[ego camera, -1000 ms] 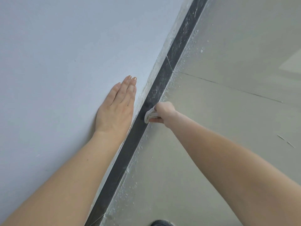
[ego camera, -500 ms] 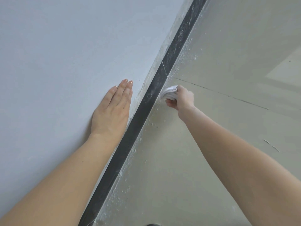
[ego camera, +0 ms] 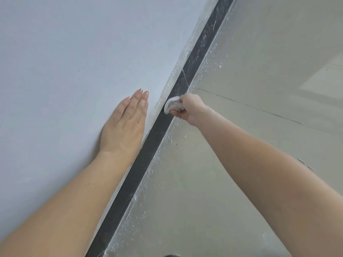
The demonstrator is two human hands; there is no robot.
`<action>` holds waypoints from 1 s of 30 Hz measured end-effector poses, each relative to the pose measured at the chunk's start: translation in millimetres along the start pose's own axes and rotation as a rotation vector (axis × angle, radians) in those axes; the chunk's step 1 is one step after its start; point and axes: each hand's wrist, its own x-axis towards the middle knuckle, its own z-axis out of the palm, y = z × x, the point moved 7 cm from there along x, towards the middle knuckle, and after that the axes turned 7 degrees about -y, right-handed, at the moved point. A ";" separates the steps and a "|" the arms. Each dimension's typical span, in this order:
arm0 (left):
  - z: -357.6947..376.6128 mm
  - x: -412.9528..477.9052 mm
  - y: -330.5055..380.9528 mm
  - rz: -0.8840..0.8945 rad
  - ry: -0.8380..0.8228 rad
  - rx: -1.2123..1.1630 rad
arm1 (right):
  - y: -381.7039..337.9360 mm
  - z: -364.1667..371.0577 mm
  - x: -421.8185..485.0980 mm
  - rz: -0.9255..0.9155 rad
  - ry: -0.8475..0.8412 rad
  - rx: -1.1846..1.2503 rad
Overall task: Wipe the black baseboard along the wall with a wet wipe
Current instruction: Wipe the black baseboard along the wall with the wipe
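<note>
Two bare forearms reach in from the near edge of the view, one on each side of the black baseboard (ego camera: 146, 160). It runs as a slanted dark strip where the pale wall (ego camera: 65, 71) meets the grey floor (ego camera: 213, 191). A small dark shape (ego camera: 171, 255) at the very near edge is cut off too much to identify.

Nearer than the grip, the strip looks evenly dark, and white specks lie scattered on the floor just beside its lower edge.

Farther along, the left hand (ego camera: 126, 125) lies flat against the wall with its fingers straight and together, holding nothing. It sits across the baseboard from the grip, on the wall side, close to the strip but apart from it.

The right hand (ego camera: 191, 110) is on the floor side, with its fingers curled round a bunched white wet wipe (ego camera: 171, 104). The wipe sticks out of the front of that fist and presses against the face of the baseboard, covering most of its width at that spot.

Just beyond the grip a thin pale line crosses the baseboard. From about the same spot a dark seam (ego camera: 250, 106) runs off across the floor to the right.

Past that, the baseboard shows grey-white smears and scratches, and a rough whitish band edges it on the wall side. Farthest from the grip, to the right, lies a brighter patch of floor (ego camera: 324, 76).
</note>
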 end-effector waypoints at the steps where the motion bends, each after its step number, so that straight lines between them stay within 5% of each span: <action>1: 0.1 -0.1 -0.8 -0.005 -0.005 0.012 | -7.6 -6.7 1.4 -0.028 0.044 0.063; 4: -0.9 -0.3 -0.8 0.001 -0.023 -0.016 | -9.8 -34.3 9.0 -0.053 0.268 0.336; 6: -3.5 -0.9 -0.6 0.006 -0.024 -0.054 | 1.2 -46.9 10.4 -0.041 0.359 0.254; 11: -2.5 -0.7 -0.2 0.011 -0.002 -0.080 | 55.2 -1.4 -6.4 0.165 0.032 -0.010; 14: -1.8 -0.3 -1.3 -0.002 0.001 -0.068 | 47.5 20.7 -3.1 0.133 -0.077 0.029; 20: -1.2 0.3 1.2 -0.002 0.017 -0.057 | 4.2 5.7 -4.0 -0.025 -0.022 0.243; 24: -7.4 6.5 0.5 -0.027 0.073 -0.040 | -11.2 -33.4 0.0 -0.154 0.190 0.533; 27: -15.0 17.2 -1.4 -0.065 0.116 -0.063 | 3.2 -56.3 8.6 -0.091 0.334 0.459; 30: -26.2 31.1 -3.4 -0.095 0.175 -0.039 | 31.5 -47.2 12.8 0.044 0.266 0.234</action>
